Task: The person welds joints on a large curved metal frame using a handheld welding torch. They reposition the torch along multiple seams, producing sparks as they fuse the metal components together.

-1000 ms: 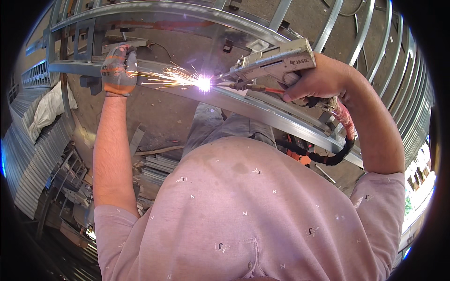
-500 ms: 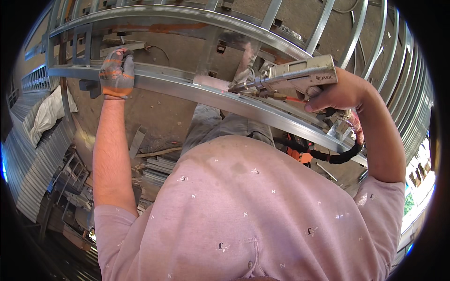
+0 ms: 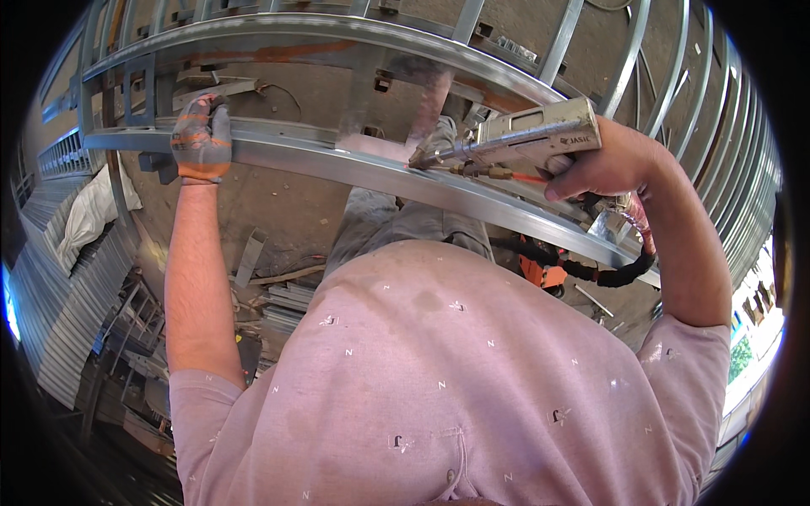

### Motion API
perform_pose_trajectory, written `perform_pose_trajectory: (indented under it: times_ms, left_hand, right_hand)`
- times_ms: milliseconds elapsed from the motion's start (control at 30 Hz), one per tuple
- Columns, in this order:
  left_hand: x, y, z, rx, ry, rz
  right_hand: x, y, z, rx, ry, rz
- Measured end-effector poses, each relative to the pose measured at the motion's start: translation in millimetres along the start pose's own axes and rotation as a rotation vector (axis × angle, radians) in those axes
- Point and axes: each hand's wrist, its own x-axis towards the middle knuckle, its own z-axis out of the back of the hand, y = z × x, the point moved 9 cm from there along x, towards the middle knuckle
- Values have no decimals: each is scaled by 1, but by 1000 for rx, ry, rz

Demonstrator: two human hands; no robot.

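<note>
My left hand (image 3: 202, 140), in a grey and orange glove, is closed around the near rail (image 3: 316, 167) of a shiny metal frame, toward its left end. My bare right hand (image 3: 601, 167) holds a welding gun (image 3: 530, 133) by its grip. The gun points left, and its copper-coloured nozzle is at the upper edge of the near rail, by a joint with a flat crosspiece (image 3: 361, 116). Whether the nozzle touches the metal I cannot tell. A dark sleeved cable (image 3: 620, 282) hangs from below the gun and loops back toward my waist.
The frame's far rail (image 3: 337, 27) runs parallel beyond, with several metal bars (image 3: 629, 72) past it on the right. Corrugated sheets (image 3: 63, 312) and a white sack (image 3: 89, 215) lie at the left. An orange and black object (image 3: 542, 273) is below the rail, near my legs.
The frame and my left hand sit slightly farther left in the picture. The gun has dipped a little to the left, its nozzle still at the near rail. Both grips are unchanged.
</note>
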Motion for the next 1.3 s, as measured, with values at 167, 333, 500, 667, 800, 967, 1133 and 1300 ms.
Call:
perform_pose_trajectory:
  times_ms: [167, 333, 500, 667, 800, 967, 1133, 1300]
  left_hand:
    - [2, 0, 0, 0, 17, 28]
    - [3, -4, 3, 1, 2, 28]
    - [3, -4, 3, -10, -2, 18]
    - [2, 1, 0, -26, 7, 12]
    - [0, 4, -1, -40, 4, 6]
    - [-3, 14, -5, -59, 13, 55]
    - [-3, 6, -3, -56, -30, -44]
    - [-1, 5, -2, -47, -5, -3]
  right_hand:
    - [3, -1, 0, 11, 7, 13]
    - [4, -1, -1, 1, 25, 24]
    - [4, 0, -1, -11, 36, 39]
    - [4, -4, 1, -35, 9, -6]
    - [5, -2, 1, -31, 28, 17]
    - [5, -3, 2, -14, 40, 38]
    - [3, -6, 2, 7, 42, 29]
    - [3, -8, 3, -5, 56, 28]
